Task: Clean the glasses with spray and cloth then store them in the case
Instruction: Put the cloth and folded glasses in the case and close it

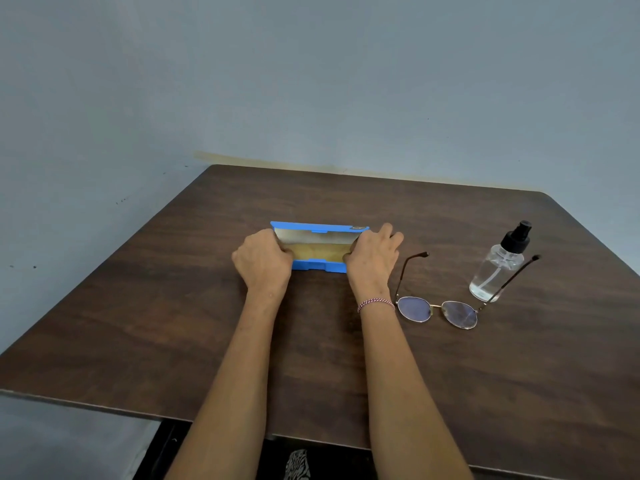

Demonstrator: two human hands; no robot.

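A blue glasses case [318, 265] lies open in the middle of the dark wooden table [173, 323], its lid raised at the back. Something yellowish, maybe a cloth [318, 252], lies inside it. My left hand [263, 259] grips the case's left end and my right hand [372, 254] grips its right end. Round metal-framed glasses [437, 311] rest on the table to the right of my right wrist, with the temples unfolded and pointing away. A clear spray bottle [498, 268] with a black nozzle stands upright behind the glasses' right temple.
The table stands in a corner of grey-blue walls [311, 81]. Its near edge [104, 401] runs across the lower left. A red-and-white thread bracelet [375, 304] circles my right wrist.
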